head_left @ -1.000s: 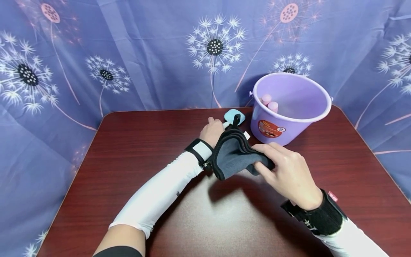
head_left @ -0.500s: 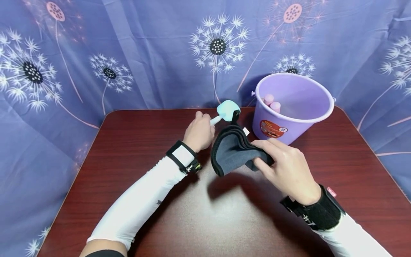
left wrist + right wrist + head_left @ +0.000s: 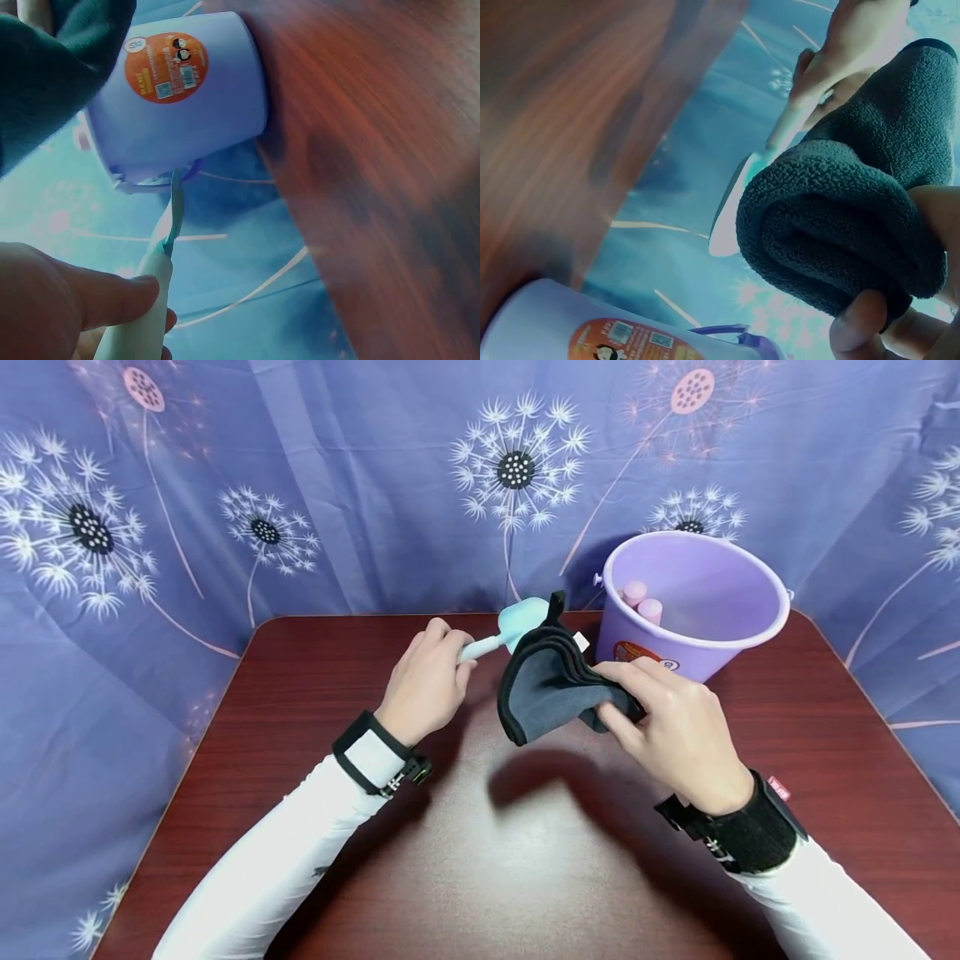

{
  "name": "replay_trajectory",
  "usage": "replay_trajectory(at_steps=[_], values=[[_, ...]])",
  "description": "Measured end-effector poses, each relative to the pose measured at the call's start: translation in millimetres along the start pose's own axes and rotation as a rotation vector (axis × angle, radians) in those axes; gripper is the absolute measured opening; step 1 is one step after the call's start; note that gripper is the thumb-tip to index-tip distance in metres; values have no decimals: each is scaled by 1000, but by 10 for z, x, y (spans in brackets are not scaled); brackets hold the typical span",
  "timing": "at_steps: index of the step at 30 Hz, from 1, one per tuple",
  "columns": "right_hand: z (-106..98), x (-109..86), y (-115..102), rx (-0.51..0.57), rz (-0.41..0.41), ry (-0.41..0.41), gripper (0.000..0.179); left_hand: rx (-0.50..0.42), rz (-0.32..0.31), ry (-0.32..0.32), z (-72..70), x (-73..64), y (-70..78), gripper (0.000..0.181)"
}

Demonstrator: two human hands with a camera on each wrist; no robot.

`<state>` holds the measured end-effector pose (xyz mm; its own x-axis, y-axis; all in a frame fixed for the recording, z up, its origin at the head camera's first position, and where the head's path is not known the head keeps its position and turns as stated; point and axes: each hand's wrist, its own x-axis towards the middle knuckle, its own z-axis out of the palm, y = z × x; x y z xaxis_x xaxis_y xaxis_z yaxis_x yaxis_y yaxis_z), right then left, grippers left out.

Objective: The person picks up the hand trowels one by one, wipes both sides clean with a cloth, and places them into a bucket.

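Observation:
My left hand [image 3: 427, 681] grips a spatula by its pale handle [image 3: 139, 311], thumb along the side. The spatula's light-blue rounded head [image 3: 521, 618] points to the right, toward the bucket, and is partly hidden behind the towel in the head view. A folded dark grey towel [image 3: 551, 693] with black edging, a hanging loop and a white tag is pinched at its right end by my right hand [image 3: 678, 727]. It hangs above the table and casts a shadow. Its fuzzy, rolled folds [image 3: 840, 217] fill much of the right wrist view.
A lilac bucket [image 3: 693, 647] with a round orange label stands at the table's back right. Pink-topped cylinders [image 3: 650, 610] lean inside it. The dark red wooden table [image 3: 322, 668] ends at a curtain [image 3: 390, 527] printed with dandelions.
My left hand has drawn the spatula left and toward me, away from behind the towel. The right hand and towel have risen slightly.

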<state>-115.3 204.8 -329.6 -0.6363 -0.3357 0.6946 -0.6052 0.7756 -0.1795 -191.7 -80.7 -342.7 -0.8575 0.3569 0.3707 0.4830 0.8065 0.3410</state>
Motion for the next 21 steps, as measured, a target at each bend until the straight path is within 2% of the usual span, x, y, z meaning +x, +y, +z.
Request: replay_trajectory(at_steps=[5, 11, 15, 21], values=[[11, 57, 6, -19, -16, 27, 30, 2, 91, 72, -134, -160, -14, 21], [14, 117, -2, -78, -60, 51, 32, 21, 187, 130, -252, -315, 10, 22], [40, 160, -22, -142, -109, 79, 32, 19, 223, 153, -286, -415, 51, 25], [113, 199, -51, -193, -147, 101, 33, 16, 255, 154, -300, -532, 117, 28]])
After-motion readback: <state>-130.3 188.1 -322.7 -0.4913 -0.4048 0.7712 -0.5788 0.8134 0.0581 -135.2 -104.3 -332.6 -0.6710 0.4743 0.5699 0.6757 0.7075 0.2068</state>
